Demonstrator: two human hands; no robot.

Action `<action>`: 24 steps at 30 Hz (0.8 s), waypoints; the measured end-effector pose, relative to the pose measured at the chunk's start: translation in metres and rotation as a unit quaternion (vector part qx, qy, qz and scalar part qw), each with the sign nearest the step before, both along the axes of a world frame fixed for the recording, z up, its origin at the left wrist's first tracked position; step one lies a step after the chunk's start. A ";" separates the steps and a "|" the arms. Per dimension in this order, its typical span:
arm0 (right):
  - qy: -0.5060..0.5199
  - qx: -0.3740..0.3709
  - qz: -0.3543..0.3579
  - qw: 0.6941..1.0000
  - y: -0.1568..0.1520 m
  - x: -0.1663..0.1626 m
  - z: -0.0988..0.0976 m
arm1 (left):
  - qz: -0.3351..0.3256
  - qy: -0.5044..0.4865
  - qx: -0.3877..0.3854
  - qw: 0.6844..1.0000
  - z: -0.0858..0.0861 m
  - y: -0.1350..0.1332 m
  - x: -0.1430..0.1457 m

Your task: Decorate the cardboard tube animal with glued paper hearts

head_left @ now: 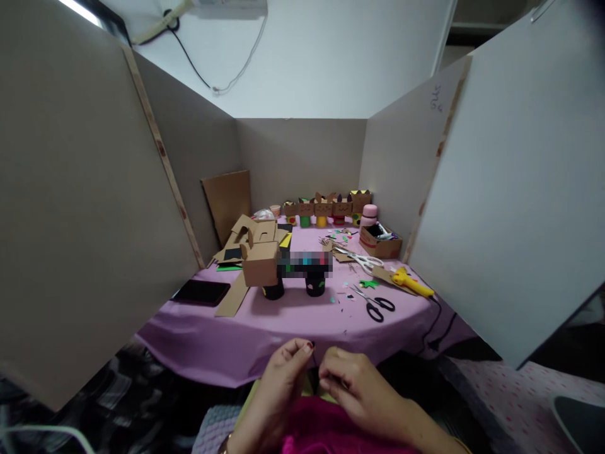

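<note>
My left hand (287, 372) is above my lap, in front of the table edge. Its thumb and forefinger pinch a small thin black piece (312, 345), too small to name. Close beside it on the right is my right hand (355, 383), its fingers curled inward; whatever they hold, if anything, is hidden. Beyond my hands, a cardboard box figure (261, 265) rests on a black cup (273, 291) with a yellow mark. To its right stands another black cup (315, 284) with coloured patches, its upper part blurred out.
Black-handled scissors (375, 304), a yellow glue gun (412, 282), a green paper cutout (369, 284) and a dark phone or tablet (201, 292) lie on the pink tablecloth (302, 317). Behind are a box of tools (380, 246) and several cardboard-headed cup figures (323, 208). Grey panels enclose the table.
</note>
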State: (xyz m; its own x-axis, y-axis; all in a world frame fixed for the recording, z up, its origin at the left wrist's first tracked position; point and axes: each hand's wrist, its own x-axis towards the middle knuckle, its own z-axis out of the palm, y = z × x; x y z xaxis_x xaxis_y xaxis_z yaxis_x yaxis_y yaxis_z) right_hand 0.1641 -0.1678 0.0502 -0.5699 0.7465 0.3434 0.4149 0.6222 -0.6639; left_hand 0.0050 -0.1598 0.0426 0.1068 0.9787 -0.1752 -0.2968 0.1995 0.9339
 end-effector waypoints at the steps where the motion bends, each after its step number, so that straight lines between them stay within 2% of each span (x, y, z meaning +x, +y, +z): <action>1: 0.004 -0.013 -0.009 1.000 0.001 0.000 -0.003 | -0.010 -0.032 -0.024 0.999 0.000 -0.001 0.000; 5: 0.098 -0.070 -0.068 0.990 0.007 0.002 -0.009 | -0.024 -0.073 -0.042 0.996 0.001 -0.003 0.002; 8: 0.209 -0.146 -0.104 0.961 0.011 0.001 -0.007 | -0.038 -0.055 -0.034 0.997 0.004 -0.004 0.004; 11: 0.260 -0.194 -0.100 0.941 0.013 -0.004 -0.002 | -0.064 -0.033 -0.021 0.997 0.006 -0.003 0.006; 14: 0.265 -0.174 -0.094 0.944 0.013 -0.009 0.001 | -0.068 -0.019 -0.006 0.998 0.007 -0.004 0.007; 18: 0.260 -0.142 -0.130 0.946 0.012 -0.011 0.002 | -0.063 -0.013 -0.008 0.998 0.007 -0.006 0.008; 24: 0.264 -0.133 -0.139 0.945 0.012 -0.010 -0.001 | -0.060 -0.023 -0.011 0.998 0.004 -0.005 0.009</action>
